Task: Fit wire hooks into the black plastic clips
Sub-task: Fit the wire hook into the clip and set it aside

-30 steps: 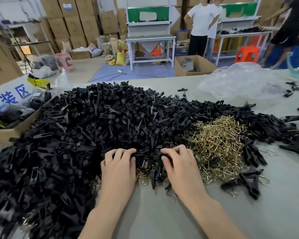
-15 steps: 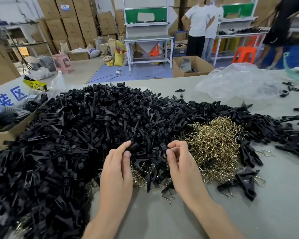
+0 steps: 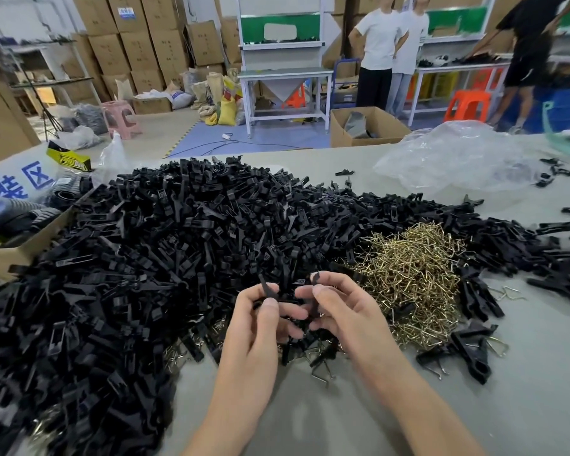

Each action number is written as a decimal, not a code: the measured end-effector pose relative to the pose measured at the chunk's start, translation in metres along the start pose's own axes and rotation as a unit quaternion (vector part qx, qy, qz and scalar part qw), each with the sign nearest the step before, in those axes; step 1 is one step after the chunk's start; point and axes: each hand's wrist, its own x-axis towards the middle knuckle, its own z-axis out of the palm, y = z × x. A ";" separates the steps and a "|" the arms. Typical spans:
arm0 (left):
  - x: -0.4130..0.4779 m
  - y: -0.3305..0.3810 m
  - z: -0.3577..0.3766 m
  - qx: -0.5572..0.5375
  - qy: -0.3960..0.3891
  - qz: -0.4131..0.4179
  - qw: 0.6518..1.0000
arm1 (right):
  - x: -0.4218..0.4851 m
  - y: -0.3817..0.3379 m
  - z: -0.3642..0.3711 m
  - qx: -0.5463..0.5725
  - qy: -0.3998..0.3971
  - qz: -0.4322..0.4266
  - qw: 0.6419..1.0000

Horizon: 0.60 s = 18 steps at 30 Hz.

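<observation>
The left hand [image 3: 260, 320] pinches one black clip [image 3: 266, 288] and the right hand [image 3: 343, 307] a second clip [image 3: 315, 284] (fingers curled).

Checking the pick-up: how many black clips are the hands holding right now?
2. The first clip is pinched in the left hand, the second clip in the right hand; fingers may hide more.

The grey tabletop [image 3: 524, 406] bore a wide heap of black clips [image 3: 178, 241], a smaller pile of wire hooks [image 3: 412, 268] against its right side, a clear bag [image 3: 458, 159] beyond and a box [image 3: 10, 258] at left.
</observation>
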 end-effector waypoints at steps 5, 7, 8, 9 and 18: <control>0.004 0.005 -0.002 -0.132 -0.025 -0.055 0.989 | 0.001 0.004 -0.002 0.042 -0.052 -0.002 0.998; 0.005 0.007 -0.003 -0.176 -0.032 -0.066 0.982 | 0.002 0.005 -0.003 0.039 -0.059 -0.009 0.997; 0.005 0.007 -0.003 -0.195 -0.032 -0.071 0.978 | 0.002 0.006 -0.003 0.032 -0.056 -0.014 0.998; 0.006 0.008 -0.002 -0.210 -0.031 -0.075 0.974 | 0.002 0.006 -0.004 0.026 -0.054 -0.017 0.998; 0.008 0.005 -0.007 -0.204 -0.058 -0.103 0.972 | 0.001 0.006 0.001 0.123 -0.025 0.053 0.991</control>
